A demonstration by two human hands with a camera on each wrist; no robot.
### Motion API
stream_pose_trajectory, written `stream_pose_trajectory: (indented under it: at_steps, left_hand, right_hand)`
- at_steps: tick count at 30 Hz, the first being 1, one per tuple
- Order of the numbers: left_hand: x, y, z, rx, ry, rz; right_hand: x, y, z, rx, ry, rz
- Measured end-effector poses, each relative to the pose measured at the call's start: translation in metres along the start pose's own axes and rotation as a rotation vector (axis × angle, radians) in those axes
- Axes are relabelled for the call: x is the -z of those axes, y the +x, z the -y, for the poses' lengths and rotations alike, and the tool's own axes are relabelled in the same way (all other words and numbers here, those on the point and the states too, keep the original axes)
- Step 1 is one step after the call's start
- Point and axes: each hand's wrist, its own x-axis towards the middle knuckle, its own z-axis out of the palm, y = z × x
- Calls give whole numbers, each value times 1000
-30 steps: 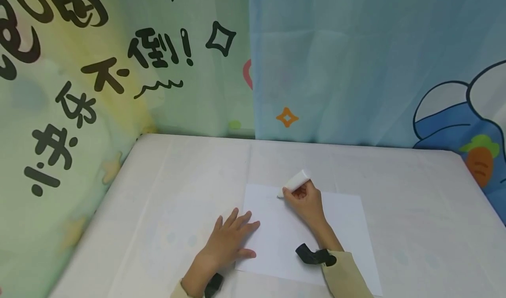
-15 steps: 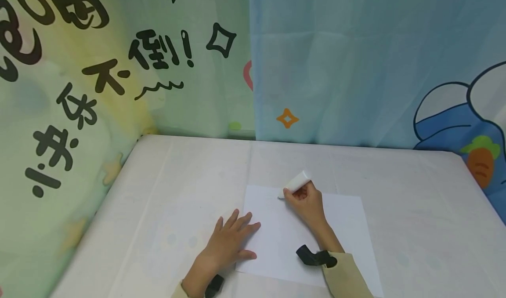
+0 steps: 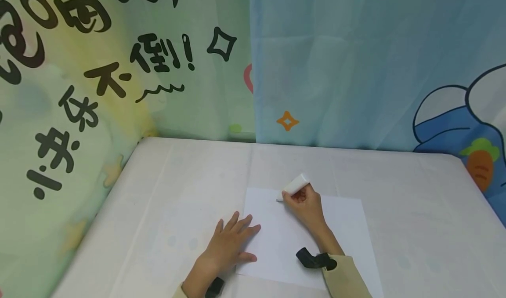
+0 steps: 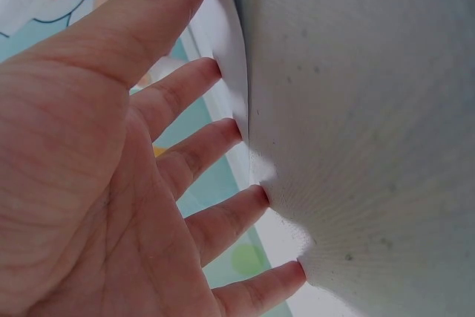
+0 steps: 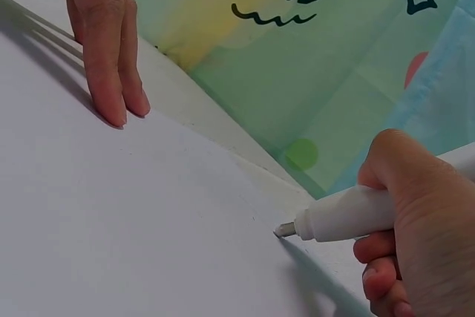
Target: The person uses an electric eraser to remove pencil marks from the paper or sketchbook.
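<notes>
A thick white pen with a metal tip (image 5: 341, 214) is gripped by my right hand (image 3: 307, 205) between thumb and curled fingers. It slants, tip down and to the left, with the point right at the paper near its far edge. The sheet of white paper (image 3: 284, 245) lies flat on the table. My left hand (image 3: 229, 243) has its fingers spread, with thumb and fingertips resting at the paper's left edge. In the left wrist view the palm and straight fingers (image 4: 223, 220) show, tips down against the surface. No clear marks show on the paper.
A white cloth covers the table (image 3: 189, 175). Behind it hangs a printed curtain (image 3: 336, 60) with black lettering and a carrot picture. Black wrist straps with camera mounts (image 3: 316, 259) sit at both cuffs.
Everything in the head view has shifted slightly downward. The pen tip has moved a tiny bit left on the paper, and my left hand stays in the same place.
</notes>
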Motion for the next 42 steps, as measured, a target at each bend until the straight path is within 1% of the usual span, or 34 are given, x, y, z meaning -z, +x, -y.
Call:
stream_pose_trajectory:
  at_steps: [5,14,19,23,29,30,33,36,37,42]
  left_hand:
    - [1,-1,-1,4,1,6]
    - [1,-1,-1,3,-14,6]
    - [1,-1,-1,-5,-18,6]
    - [1,-2,-1,-6,-15,5]
    - [-2,-2,1,-22,-15,-22]
    - [-5,-2,2,-35,-11,-39]
    - [-5,-2,3,-44,-31,-56]
    - [-5,-2,2,-38,-28,-52]
    - [-2,-2,1,-26,-33,-38]
    - [0,-1,-2,-8,-7,-16]
  right_hand:
    - [-1,0,0,5,5,4]
    - [-3,-1,0,86,-5,-15]
    - [-3,-2,1,81,2,-9]
    - [-3,-3,0,96,-2,-6]
    - [-3,-3,-1,129,-23,-15]
    - [-3,-3,-1,131,-27,-17]
    - [-2,-3,-1,143,-35,-18]
    - [-2,-4,0,150,-38,-20]
    - [-2,-3,0,153,-40,-21]
    - [-1,-2,0,149,-47,-26]
